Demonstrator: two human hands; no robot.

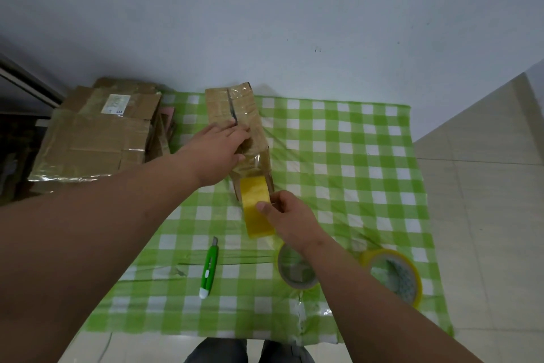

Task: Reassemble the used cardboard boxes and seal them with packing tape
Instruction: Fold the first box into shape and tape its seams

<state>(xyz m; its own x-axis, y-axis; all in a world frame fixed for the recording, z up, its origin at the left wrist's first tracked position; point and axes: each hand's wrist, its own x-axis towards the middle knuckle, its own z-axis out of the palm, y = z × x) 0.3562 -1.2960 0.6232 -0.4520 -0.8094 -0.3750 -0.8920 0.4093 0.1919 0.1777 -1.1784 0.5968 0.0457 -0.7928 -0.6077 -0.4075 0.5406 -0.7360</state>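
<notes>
A small brown cardboard box [232, 106], covered in old shiny tape, stands on the green checked cloth [353, 156] near the wall. Its top flaps meet along a dark seam. My left hand [220, 147] lies flat on the box top and presses the flaps down. My right hand [290, 218] grips a yellow roll of packing tape [256, 206] just in front of the box's near end. The roll touches or nearly touches the near face of the box; a strip of clear tape seems to run from it up the box.
Flattened cardboard boxes [94, 139] are stacked at the left, off the cloth. A green utility knife [209, 268] lies on the cloth near me. Two more tape rolls rest at the right front: a clear one [295, 270] and a yellow-rimmed one [394, 274]. Tiled floor is at the right.
</notes>
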